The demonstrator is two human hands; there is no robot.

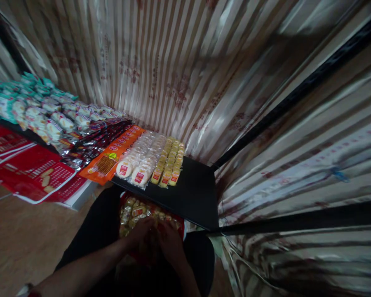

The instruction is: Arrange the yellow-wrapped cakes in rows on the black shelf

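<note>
Between my knees, just below the shelf edge, is a red bag (183, 232) filled with small yellow snacks in clear wrappers (130, 211). Over its opening, my left hand (142, 232) and my right hand (170, 239) come together, fingertips nearly touching. Their fingers look curled and closed; whatever is in them is dark and blurred. On the black shelf (193, 189) above stand rows of yellow wrapped snacks (169, 161). Left of these lie rows of round white wrapped crackers (140, 173).
Farther left on the shelf are orange snack packs (102, 165), dark red packets (95, 140), white packets (63, 119) and teal packets (6, 105). Red printed bags (40, 175) hang below. Black metal posts (284, 109) and striped plastic sheeting (160, 62) enclose the shelf.
</note>
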